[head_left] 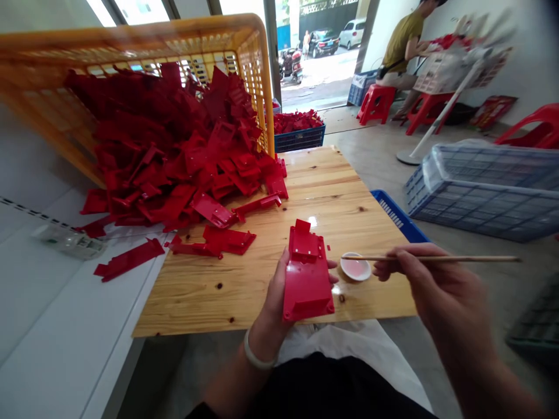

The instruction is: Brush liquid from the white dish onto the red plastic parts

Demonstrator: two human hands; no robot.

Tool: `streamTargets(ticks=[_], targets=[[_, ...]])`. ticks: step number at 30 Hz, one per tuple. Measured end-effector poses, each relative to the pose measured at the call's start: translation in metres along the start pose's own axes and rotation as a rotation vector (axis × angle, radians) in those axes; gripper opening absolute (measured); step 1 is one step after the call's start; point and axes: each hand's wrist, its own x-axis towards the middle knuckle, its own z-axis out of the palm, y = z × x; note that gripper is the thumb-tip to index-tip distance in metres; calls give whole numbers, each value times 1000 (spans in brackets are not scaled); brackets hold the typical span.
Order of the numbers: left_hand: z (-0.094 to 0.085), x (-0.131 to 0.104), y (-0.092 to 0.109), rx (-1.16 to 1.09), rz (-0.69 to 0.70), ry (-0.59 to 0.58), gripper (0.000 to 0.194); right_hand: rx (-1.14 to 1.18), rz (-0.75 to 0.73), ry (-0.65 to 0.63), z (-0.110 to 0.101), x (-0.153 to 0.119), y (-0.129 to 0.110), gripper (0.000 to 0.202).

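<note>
My left hand (pixel 276 291) holds a red plastic part (pixel 308 282) over the front of the wooden table (pixel 257 285), with its fingertips showing at the part's right side. A smaller red piece (pixel 304 244) sits on the upper half of that part. In my right hand (pixel 421 273) is a thin wooden stick (pixel 463 259), pinched between thumb and fingers and lying nearly level. Its tip points left, over the rim of a small white dish (pixel 355 276) that has pinkish content. A tiny red bit (pixel 328 248) lies between the part and the dish.
A yellow crate (pixel 267 87), tipped on its side, spills red parts (pixel 174 169) onto the table's left. Loose parts (pixel 229 240) lie in front. Blue crates (pixel 393 215) stand on the floor at right. A person (pixel 404 43) sits on a red stool behind, near a white stand (pixel 454 105).
</note>
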Motion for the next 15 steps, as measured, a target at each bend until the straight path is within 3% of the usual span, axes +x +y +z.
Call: streamTargets(ticks=[6, 15], targets=[[1, -3, -12, 33, -65, -78, 86, 180, -55, -28, 34, -14, -20, 13], [3, -7, -19, -27, -60, 63, 73, 171, -88, -100, 44, -14, -18, 11]])
